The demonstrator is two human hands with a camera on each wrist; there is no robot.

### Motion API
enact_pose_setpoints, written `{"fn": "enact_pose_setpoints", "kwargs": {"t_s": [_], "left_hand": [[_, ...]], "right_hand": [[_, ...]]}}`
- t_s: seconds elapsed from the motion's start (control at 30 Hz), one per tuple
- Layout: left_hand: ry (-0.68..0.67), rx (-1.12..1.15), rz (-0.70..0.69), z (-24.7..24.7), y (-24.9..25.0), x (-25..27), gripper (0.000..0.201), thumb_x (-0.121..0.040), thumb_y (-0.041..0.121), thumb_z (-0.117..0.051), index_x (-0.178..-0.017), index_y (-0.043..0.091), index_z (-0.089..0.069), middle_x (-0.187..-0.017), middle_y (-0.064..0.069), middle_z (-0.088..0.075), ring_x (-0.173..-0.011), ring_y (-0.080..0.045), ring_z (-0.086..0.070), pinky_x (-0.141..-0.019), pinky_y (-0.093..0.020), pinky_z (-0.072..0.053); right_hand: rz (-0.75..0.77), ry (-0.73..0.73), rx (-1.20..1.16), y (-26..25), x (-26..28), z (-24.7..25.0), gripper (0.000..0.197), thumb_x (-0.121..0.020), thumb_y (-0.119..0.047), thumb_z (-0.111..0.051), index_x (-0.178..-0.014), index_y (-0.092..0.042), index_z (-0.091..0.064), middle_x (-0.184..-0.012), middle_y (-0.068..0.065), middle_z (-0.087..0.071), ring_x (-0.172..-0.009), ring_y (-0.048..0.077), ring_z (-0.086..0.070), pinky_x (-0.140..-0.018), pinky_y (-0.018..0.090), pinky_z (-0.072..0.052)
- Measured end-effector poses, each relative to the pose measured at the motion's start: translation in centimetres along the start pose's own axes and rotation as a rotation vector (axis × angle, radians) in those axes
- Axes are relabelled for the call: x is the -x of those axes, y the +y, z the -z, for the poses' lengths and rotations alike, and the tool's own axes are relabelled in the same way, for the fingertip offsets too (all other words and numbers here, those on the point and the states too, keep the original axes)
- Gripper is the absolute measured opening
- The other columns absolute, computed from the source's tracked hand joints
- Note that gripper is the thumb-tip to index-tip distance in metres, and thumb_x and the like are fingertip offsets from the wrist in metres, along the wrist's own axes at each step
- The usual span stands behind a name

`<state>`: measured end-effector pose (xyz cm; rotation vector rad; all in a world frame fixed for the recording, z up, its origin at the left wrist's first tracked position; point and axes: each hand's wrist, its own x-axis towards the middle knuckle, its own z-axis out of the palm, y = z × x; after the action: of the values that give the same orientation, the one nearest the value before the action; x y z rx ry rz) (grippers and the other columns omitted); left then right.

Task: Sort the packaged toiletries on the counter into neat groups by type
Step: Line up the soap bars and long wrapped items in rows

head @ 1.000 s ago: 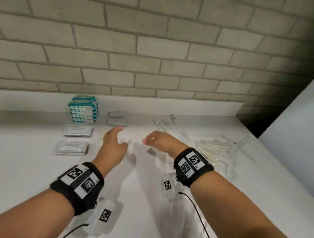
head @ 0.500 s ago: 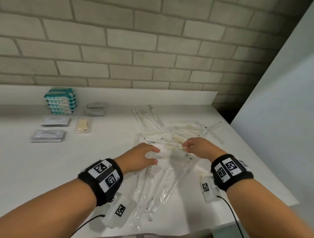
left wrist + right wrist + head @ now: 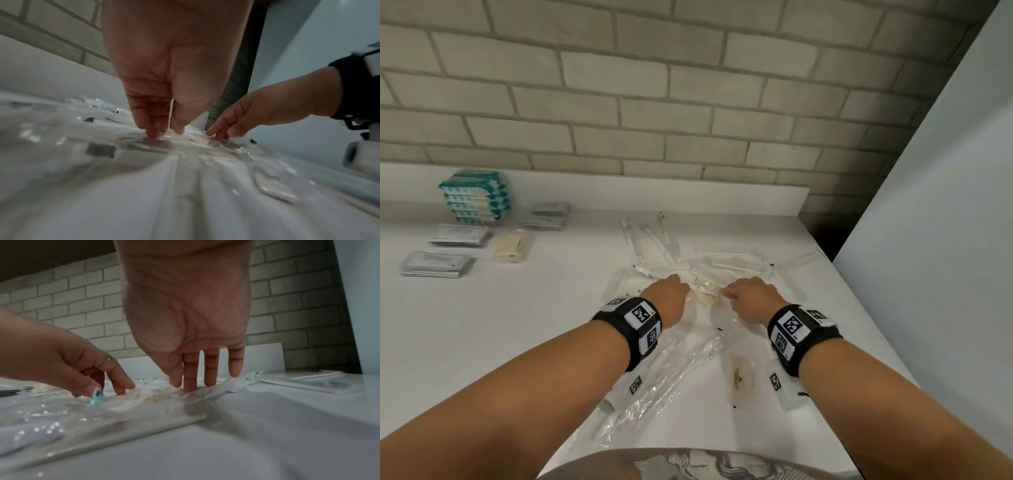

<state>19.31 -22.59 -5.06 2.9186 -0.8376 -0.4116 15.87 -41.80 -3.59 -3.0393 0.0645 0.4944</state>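
On the right half of the white surface (image 3: pixel 482 335), seen from the head view, a loose heap of clear-wrapped toiletries (image 3: pixel 688 274) lies directly ahead of both hands, while the sorted groups, a stack of teal packs (image 3: pixel 474 202) and flat grey sachets (image 3: pixel 438 263), sit well apart at the far left. The left hand (image 3: pixel 667 301) and right hand (image 3: pixel 751 301) flank a cream-coloured packet (image 3: pixel 707 298), whose long axis seems to run roughly between them; neither is clearly nearer. From the left wrist, the left hand's fingertips (image 3: pixel 153 133) point down onto crinkled clear wrap, fingers nearly straight and close together, gripping nothing that I can make out. From the right wrist, the right hand's fingers (image 3: pixel 190 382) also reach down straight, spread a little, touching the edge of a long flat wrapped item (image 3: pixel 144 412) that runs obliquely across the picture, nearer end to the left; no grip has closed yet. The next pick probably goes leftward, which favours the left hand.
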Motion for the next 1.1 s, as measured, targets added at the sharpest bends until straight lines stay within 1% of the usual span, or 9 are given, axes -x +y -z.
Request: {"fn": "enact_pose_setpoints", "kwargs": {"t_s": [0.2,0.3,0.47,0.57,0.73,0.83,0.93,1.03,1.1], "left_hand": [[0.08,-0.031,0.068,-0.6,-0.7,-0.8,0.037,-0.093,0.008,-0.046,-0.129,0.016,-0.051,-0.123,-0.008,-0.045,-0.107,-0.027,-0.05,-0.088,-0.034,-0.046],[0.087,0.053,0.09,-0.6,-1.0,-1.1,0.033,-0.093,0.012,-0.051,-0.126,0.018,-0.053,-0.125,-0.005,-0.046,-0.11,-0.025,-0.052,-0.09,-0.035,-0.047],[0.112,0.124,0.07,-0.6,-1.2,-1.6,0.026,-0.091,0.017,-0.058,-0.116,0.014,-0.054,-0.125,-0.001,-0.05,-0.114,-0.021,-0.051,-0.093,-0.03,-0.042],[0.108,0.111,0.022,-0.4,-1.2,-2.1,0.021,-0.091,0.015,-0.059,-0.111,0.012,-0.053,-0.12,-0.001,-0.051,-0.11,-0.022,-0.051,-0.09,-0.029,-0.042],[-0.021,0.137,0.027,0.2,-1.9,-2.5,0.061,-0.087,0.036,-0.064,-0.142,0.027,-0.04,-0.14,0.007,-0.037,-0.125,-0.022,-0.035,-0.104,-0.036,-0.038],[-0.136,0.086,0.0,0.6,-2.9,-2.7,0.066,-0.087,0.032,-0.066,-0.146,0.032,-0.036,-0.147,0.009,-0.03,-0.133,-0.023,-0.029,-0.109,-0.037,-0.033],[-0.101,-0.003,-0.006,1.0,-2.8,-3.0,0.065,-0.081,0.028,-0.073,-0.139,0.032,-0.043,-0.135,0.007,-0.041,-0.122,-0.02,-0.037,-0.101,-0.033,-0.038],[-0.079,-0.132,0.014,1.8,-2.3,-3.3,0.056,-0.076,0.038,-0.075,-0.126,0.031,-0.051,-0.123,0.005,-0.048,-0.114,-0.019,-0.039,-0.097,-0.032,-0.032],[-0.099,-0.184,0.042,2.1,-2.2,-3.3,0.054,-0.076,0.045,-0.072,-0.124,0.028,-0.054,-0.12,0.002,-0.048,-0.114,-0.021,-0.04,-0.098,-0.034,-0.03]], "right_hand": [[0.073,0.028,0.22,-1.0,-1.6,0.3,0.048,-0.095,-0.014,-0.035,-0.136,-0.033,-0.05,-0.13,0.004,-0.05,-0.121,0.03,-0.043,-0.102,0.046,-0.035],[0.099,0.107,0.246,-1.2,-2.9,0.4,0.041,-0.093,-0.013,-0.04,-0.127,-0.024,-0.058,-0.127,0.004,-0.052,-0.118,0.029,-0.045,-0.101,0.044,-0.035],[0.085,0.136,0.141,-1.2,-4.5,0.2,0.025,-0.094,-0.031,-0.048,-0.109,-0.019,-0.064,-0.112,0.003,-0.062,-0.107,0.026,-0.055,-0.091,0.039,-0.04],[0.032,0.124,0.044,-1.3,-5.3,0.3,0.03,-0.088,-0.034,-0.062,-0.112,-0.016,-0.06,-0.11,0.003,-0.063,-0.106,0.026,-0.058,-0.09,0.037,-0.044],[-0.128,0.017,-0.151,-0.8,-6.2,0.3,0.067,-0.077,-0.04,-0.078,-0.129,-0.011,-0.045,-0.125,0.009,-0.056,-0.114,0.028,-0.057,-0.095,0.039,-0.049],[-0.111,-0.045,-0.18,-0.6,-6.4,0.2,0.071,-0.078,-0.037,-0.077,-0.132,-0.007,-0.042,-0.122,0.009,-0.059,-0.11,0.027,-0.059,-0.091,0.036,-0.05],[-0.067,-0.133,-0.157,0.1,-6.2,0.3,0.059,-0.081,-0.039,-0.074,-0.124,-0.005,-0.054,-0.114,0.008,-0.064,-0.102,0.026,-0.063,-0.081,0.03,-0.051],[0.01,-0.082,-0.418,1.4,-5.8,1.1,0.039,-0.088,-0.029,-0.064,-0.121,-0.01,-0.057,-0.113,0.001,-0.061,-0.097,0.02,-0.063,-0.085,0.033,-0.055],[0.024,0.017,-0.59,2.9,-5.4,2.5,0.039,-0.092,-0.03,-0.058,-0.126,-0.013,-0.054,-0.12,-0.001,-0.057,-0.102,0.02,-0.061,-0.089,0.035,-0.053]]}}
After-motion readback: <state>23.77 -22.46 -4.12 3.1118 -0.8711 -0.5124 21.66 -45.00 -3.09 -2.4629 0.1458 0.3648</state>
